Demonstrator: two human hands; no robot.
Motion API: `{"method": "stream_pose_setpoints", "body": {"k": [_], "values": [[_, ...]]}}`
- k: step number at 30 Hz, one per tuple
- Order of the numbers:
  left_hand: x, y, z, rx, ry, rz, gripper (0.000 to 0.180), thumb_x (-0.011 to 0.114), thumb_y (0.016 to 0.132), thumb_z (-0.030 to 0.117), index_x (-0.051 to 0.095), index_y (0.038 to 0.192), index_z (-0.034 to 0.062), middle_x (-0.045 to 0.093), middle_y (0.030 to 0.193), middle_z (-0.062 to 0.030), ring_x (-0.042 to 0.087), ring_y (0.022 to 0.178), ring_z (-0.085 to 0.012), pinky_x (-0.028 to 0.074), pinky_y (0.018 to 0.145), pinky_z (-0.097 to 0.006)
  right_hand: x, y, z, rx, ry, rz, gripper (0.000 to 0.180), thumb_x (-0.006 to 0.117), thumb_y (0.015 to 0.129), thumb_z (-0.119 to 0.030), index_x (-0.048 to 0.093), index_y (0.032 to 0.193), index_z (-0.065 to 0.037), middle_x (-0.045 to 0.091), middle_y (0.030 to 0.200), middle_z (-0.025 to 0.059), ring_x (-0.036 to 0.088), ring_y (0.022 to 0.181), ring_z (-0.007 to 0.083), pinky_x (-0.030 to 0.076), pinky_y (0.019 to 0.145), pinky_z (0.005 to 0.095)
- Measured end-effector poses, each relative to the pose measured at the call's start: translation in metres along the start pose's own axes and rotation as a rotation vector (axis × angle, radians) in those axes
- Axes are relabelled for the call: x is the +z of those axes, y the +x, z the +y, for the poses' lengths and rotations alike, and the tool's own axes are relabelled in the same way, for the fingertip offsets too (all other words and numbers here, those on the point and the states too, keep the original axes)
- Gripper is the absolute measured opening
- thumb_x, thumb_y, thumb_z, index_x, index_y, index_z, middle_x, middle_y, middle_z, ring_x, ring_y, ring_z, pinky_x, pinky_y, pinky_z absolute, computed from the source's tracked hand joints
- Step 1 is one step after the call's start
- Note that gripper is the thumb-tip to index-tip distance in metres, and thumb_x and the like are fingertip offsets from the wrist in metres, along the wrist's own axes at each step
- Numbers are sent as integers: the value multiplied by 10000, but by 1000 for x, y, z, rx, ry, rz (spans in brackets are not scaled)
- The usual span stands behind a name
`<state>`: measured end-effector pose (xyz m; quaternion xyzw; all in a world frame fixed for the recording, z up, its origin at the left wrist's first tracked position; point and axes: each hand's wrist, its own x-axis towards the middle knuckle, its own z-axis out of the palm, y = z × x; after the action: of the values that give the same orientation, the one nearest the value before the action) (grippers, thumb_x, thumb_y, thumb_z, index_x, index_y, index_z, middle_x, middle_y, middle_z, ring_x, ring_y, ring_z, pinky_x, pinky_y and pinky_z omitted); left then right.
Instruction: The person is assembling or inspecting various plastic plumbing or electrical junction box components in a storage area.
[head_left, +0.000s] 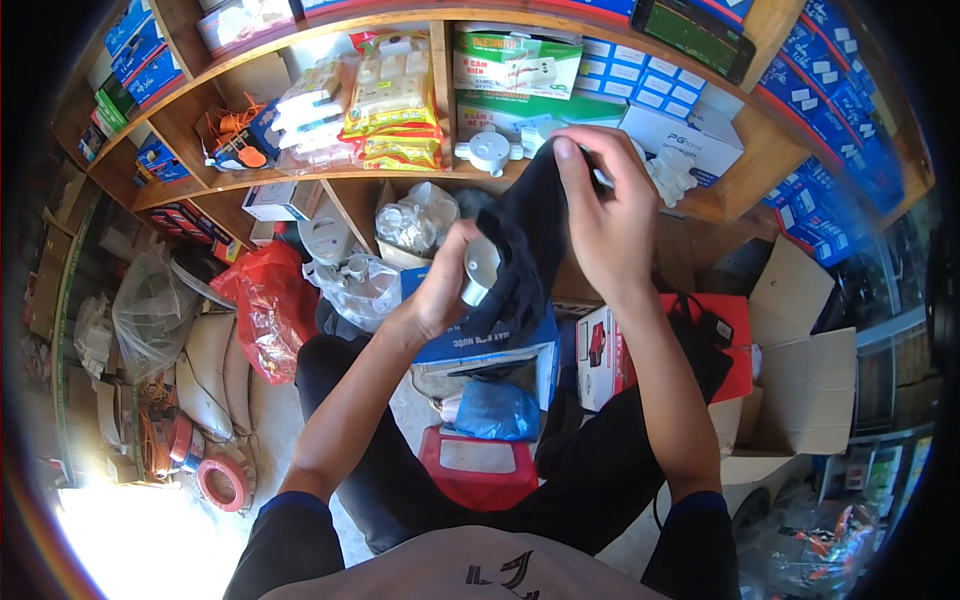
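In my left hand (pixel 443 287) is a white plastic fitting (pixel 482 268), which looks like a round conduit junction box. The fingers are closed around it, and part of it is hidden behind a black cloth (pixel 532 225). The upper end of that cloth is pinched between the thumb and fingers of my right hand (pixel 612 215), raised close to the shelf. From there the cloth hangs down against the fitting. A similar white round junction box (pixel 490 151) lies on the shelf edge just beyond my hands, and more white fittings (pixel 672 176) sit right of my right hand.
Wooden shelving (pixel 390 178) with packaged goods spans the far side. A phone (pixel 694 38) leans at the upper right. Below are a red plastic bag (pixel 265 310), a bag of white fittings (pixel 355 288), an open cardboard box (pixel 815 390) and a red stool (pixel 478 487).
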<state>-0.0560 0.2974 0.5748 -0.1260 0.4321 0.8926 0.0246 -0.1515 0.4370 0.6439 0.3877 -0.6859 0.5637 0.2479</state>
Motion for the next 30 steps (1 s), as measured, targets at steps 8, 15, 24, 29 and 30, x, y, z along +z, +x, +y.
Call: {"method": "stream_pose_setpoints", "body": {"k": [8,15,24,29,30], "values": [[-4,3,9,-163,-234,-7,596,507,958,577,645,1341,142,699,1284,-73,680,1166,-227,521,1047,-418,-23,-9,6,-148,-29,-540,532,719,968,-339,571,1366,-18,588,1342,194,583,1246,367,487,1030,412],[-22,6,17,-1,-360,93,537,518,958,577,686,1228,144,738,1110,-99,723,976,-271,585,901,-427,29,-49,14,-148,-191,-538,768,724,927,-396,437,1425,112,522,1369,281,653,1091,438,553,935,451],[-17,-4,26,348,27,348,480,538,947,590,671,1064,143,710,964,-35,693,879,-187,534,756,-309,36,-61,7,-14,-257,-547,381,626,1018,-344,522,895,1,670,804,228,675,717,419,522,609,494],[-33,-12,13,333,-76,325,524,517,955,594,677,1025,100,702,947,-46,686,856,-180,531,769,-300,35,-50,-8,214,-108,-487,480,441,1109,-368,593,859,12,497,627,271,626,608,396,435,580,487],[-37,-14,9,380,-40,298,530,513,958,589,680,1028,91,701,948,-52,686,867,-182,533,776,-305,37,-51,-6,210,-105,-488,480,441,1109,-368,593,859,12,497,627,271,626,608,396,435,580,487]]}}
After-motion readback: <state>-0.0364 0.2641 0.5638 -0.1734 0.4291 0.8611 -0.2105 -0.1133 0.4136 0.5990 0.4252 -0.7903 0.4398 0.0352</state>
